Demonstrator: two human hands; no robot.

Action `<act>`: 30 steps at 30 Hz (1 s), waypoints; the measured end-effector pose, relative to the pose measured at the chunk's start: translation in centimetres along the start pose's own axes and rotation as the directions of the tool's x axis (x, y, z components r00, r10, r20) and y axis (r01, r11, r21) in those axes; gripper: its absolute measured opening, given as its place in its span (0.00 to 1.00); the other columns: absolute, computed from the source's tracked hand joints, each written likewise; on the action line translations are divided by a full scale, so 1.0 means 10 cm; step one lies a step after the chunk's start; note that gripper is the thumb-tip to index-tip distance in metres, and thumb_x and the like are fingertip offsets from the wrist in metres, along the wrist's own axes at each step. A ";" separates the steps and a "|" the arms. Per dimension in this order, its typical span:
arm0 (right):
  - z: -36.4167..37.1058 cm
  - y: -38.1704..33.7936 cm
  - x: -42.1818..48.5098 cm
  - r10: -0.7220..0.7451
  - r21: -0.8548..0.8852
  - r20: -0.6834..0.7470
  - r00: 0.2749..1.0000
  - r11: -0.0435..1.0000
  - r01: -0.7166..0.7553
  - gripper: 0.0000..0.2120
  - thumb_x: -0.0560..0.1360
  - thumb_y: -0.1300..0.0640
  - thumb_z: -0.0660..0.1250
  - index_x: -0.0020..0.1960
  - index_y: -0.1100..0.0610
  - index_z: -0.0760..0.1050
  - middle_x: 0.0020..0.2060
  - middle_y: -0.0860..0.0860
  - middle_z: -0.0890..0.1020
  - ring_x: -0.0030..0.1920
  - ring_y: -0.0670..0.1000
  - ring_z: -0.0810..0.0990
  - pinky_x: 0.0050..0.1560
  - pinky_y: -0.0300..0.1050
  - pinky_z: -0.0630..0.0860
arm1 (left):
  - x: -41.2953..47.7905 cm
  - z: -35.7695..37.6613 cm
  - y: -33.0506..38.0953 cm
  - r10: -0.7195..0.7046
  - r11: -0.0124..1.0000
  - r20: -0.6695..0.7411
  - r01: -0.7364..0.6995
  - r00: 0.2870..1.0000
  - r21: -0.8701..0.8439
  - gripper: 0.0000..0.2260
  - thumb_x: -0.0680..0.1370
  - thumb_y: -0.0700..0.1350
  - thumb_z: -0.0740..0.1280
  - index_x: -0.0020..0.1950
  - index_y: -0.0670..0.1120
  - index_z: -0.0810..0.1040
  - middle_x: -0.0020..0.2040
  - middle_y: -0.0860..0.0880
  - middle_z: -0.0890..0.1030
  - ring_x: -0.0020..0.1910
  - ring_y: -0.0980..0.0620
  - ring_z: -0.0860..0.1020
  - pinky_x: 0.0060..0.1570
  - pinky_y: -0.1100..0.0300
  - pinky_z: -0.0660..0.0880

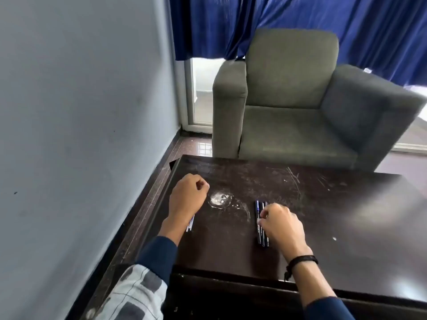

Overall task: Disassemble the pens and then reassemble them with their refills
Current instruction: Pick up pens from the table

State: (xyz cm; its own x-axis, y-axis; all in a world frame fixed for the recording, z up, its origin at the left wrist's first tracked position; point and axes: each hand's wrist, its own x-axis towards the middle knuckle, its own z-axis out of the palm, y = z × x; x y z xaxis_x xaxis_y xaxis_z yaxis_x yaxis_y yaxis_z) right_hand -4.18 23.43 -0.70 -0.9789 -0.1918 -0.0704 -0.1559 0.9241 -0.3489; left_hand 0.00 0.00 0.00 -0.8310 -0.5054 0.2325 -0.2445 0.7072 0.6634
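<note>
Knee: checked grey-and-white cloth (136, 294) at lower left, nearest the camera, beside the desk's near edge.
Sleeves: dark blue on both forearms; black cord bracelet (300, 260) on the right wrist.
Desk: dark brown top (346, 227), scratched and scuffed, glossy in patches; pale round smudge (219, 199) between the two hands.
Right hand (283, 225): palm down over the pens, fingers curled, thumb and forefinger tips pinched at the middle of the bundle; grip on them or only touching, cannot tell.
Pens (260, 227): several dark barrels lying side by side on the desk, touching one another, running near to far; far ends poking out beyond the knuckles, near ends out below the palm. Exact count unclear.
Left hand (188, 199): loosely clenched, knuckles up, resting near the desk's left edge; grasping anything, cannot tell.
Refills (190, 224): thin pale blue-white sticks on the desk, just under the left wrist, only their near ends showing.
Pens versus refills: well apart, smudge lying between.
Armchair (295, 95): grey-green, empty seat, facing the desk from the far side.
Wall (80, 100): pale grey-blue, left side.
Curtain (358, 26): deep blue, behind the armchair; bright glass door below its hem.
</note>
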 end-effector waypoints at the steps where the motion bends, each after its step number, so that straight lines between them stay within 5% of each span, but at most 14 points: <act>1: 0.01 -0.01 0.04 -0.005 -0.029 0.016 1.000 1.000 0.005 0.04 0.75 0.55 0.70 0.48 0.51 0.81 0.48 0.51 0.84 0.50 0.58 0.83 0.43 0.46 0.72 | 0.01 0.01 -0.01 -0.005 1.000 0.004 0.005 1.000 -0.011 0.05 0.79 0.50 0.67 0.44 0.53 0.80 0.47 0.56 0.79 0.44 0.54 0.79 0.44 0.56 0.76; 8: 0.17 -0.10 0.08 -0.014 -0.188 0.071 0.997 0.982 0.028 0.07 0.75 0.57 0.70 0.53 0.54 0.79 0.50 0.53 0.84 0.52 0.59 0.83 0.46 0.48 0.77 | 0.02 0.10 -0.04 0.027 1.000 0.037 -0.027 0.999 0.000 0.05 0.79 0.51 0.69 0.43 0.55 0.80 0.47 0.58 0.78 0.43 0.57 0.78 0.38 0.64 0.70; 14: 0.14 -0.16 0.03 -0.061 -0.120 0.129 0.990 0.990 0.077 0.07 0.75 0.55 0.72 0.52 0.48 0.81 0.54 0.51 0.82 0.54 0.58 0.83 0.48 0.47 0.75 | 0.00 0.16 0.00 0.092 0.995 0.097 -0.096 0.991 0.037 0.05 0.79 0.51 0.69 0.45 0.52 0.82 0.48 0.56 0.78 0.46 0.55 0.79 0.47 0.54 0.79; 20: 0.11 -0.19 -0.02 -0.116 -0.105 0.044 0.992 0.987 0.121 0.06 0.76 0.53 0.71 0.53 0.49 0.80 0.54 0.49 0.81 0.54 0.57 0.81 0.45 0.47 0.72 | 0.01 0.08 0.03 0.078 0.997 0.068 -0.076 0.995 -0.024 0.05 0.78 0.52 0.70 0.44 0.54 0.81 0.48 0.56 0.79 0.44 0.56 0.79 0.43 0.59 0.75; 26: 0.23 -0.22 -0.07 -0.123 -0.143 0.087 0.989 0.981 0.134 0.12 0.77 0.61 0.67 0.59 0.53 0.78 0.58 0.53 0.80 0.55 0.60 0.81 0.48 0.50 0.77 | -0.05 0.06 0.08 0.093 0.994 0.094 -0.088 0.991 -0.064 0.05 0.78 0.53 0.70 0.44 0.54 0.81 0.49 0.58 0.78 0.47 0.56 0.79 0.44 0.59 0.73; 30: 0.27 -0.27 -0.07 -0.092 -0.052 0.110 0.990 0.994 0.098 0.12 0.73 0.64 0.65 0.53 0.52 0.78 0.54 0.53 0.81 0.53 0.61 0.81 0.46 0.48 0.75 | -0.04 0.04 0.09 0.096 0.994 0.074 -0.092 0.993 -0.053 0.05 0.78 0.53 0.70 0.45 0.54 0.81 0.49 0.57 0.78 0.46 0.56 0.79 0.45 0.56 0.77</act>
State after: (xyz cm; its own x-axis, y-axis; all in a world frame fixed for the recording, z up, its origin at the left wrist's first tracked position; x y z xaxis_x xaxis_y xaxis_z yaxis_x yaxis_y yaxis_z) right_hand -2.74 20.22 -2.26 -0.9399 -0.3112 -0.1404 -0.2581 0.9169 -0.3046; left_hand -0.10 1.02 0.19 -0.8854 -0.3971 0.2414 -0.1402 0.7235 0.6759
